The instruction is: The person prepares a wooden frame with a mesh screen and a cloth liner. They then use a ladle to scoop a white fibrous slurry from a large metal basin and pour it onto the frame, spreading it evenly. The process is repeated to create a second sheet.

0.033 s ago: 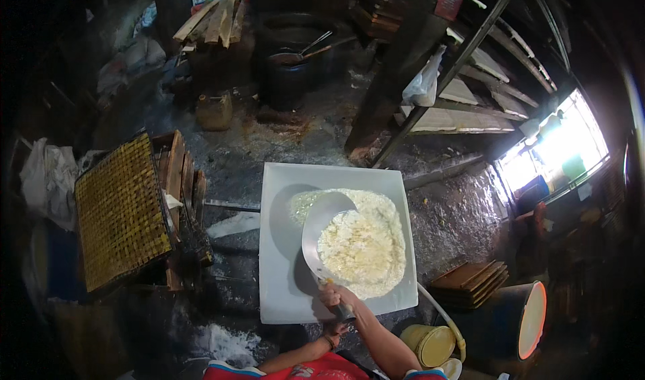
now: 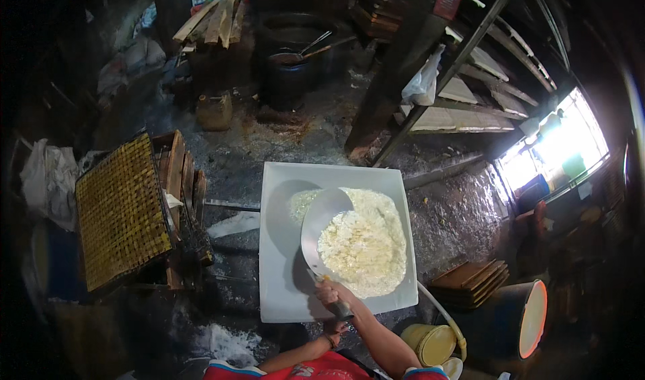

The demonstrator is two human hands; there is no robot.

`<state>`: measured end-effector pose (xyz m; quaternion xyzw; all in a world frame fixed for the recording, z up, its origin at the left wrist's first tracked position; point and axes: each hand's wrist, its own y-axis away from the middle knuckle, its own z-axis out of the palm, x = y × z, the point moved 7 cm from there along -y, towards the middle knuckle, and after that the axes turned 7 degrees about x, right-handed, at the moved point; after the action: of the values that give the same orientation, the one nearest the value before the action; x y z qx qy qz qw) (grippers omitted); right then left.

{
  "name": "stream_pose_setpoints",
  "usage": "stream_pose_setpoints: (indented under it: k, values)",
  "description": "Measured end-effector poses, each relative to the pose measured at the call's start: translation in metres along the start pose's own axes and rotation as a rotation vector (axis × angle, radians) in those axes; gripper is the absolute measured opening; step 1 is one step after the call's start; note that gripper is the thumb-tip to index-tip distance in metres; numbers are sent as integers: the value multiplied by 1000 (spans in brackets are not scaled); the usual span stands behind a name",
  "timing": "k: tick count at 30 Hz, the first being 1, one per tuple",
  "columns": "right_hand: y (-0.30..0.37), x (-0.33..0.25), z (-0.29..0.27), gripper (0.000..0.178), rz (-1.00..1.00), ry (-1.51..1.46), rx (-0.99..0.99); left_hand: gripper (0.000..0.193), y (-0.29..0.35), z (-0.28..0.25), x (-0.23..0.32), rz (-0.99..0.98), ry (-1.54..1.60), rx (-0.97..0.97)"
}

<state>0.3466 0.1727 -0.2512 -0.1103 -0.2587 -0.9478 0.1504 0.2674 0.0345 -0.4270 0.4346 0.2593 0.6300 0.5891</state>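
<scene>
A large, round, shallow metal scoop (image 2: 320,220) with a long handle lies tilted inside a white square tub (image 2: 277,292). My right hand (image 2: 330,294) is closed round its handle, fingers wrapped over it. Against the scoop's right side sits a pale yellow, crumbly, curd-like mass (image 2: 369,249), part of it overlapping the scoop's rim. A patch of pale, cloudy liquid shows beyond the scoop's far left rim. My left hand (image 2: 334,327) is under the handle's near end, by the tub's front edge. Its fingers are mostly hidden, so its grip does not show.
A woven mat (image 2: 122,212) leans on wooden frames at left. A hose (image 2: 440,306), a yellow bucket (image 2: 433,345), stacked boards (image 2: 469,282) and a large barrel (image 2: 531,319) stand at near right. Behind the tub rises a post (image 2: 396,77), with a plastic jug (image 2: 214,111) farther left.
The scoop and my right hand have shifted very slightly away from me and to the left. Everything else looks the same.
</scene>
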Motion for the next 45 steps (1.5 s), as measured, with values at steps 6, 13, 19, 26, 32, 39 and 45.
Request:
stream_pose_setpoints:
  k: [6, 13, 19, 26, 32, 39, 45]
  values:
    - [37, 77, 67, 21, 109, 122, -40, 29, 17, -16, 2, 17, -130, -72]
    - [301, 170, -54, 15, -1101, 892, 387, 37, 28, -44, 1, 6, -428, -267]
    - [507, 388, -296, 16, -1376, 458, 1006, 44, 59, -57, -52, 80, -933, -97]
    - [517, 652, -637, 16, -1572, -820, 1672, 43, 115, -19, -214, 94, -2147, -406]
    - [552, 744, -823, 44, -678, -931, 2065, 45, 215, 34, -361, 27, -2378, -634]
    - [388, 723, -1037, 43, -668, -489, 2007, 31, 217, 27, -393, 99, -2643, -485]
    - [215, 679, -1085, 33, -813, -435, 1416, 33, 223, 29, -394, 206, -3094, -222]
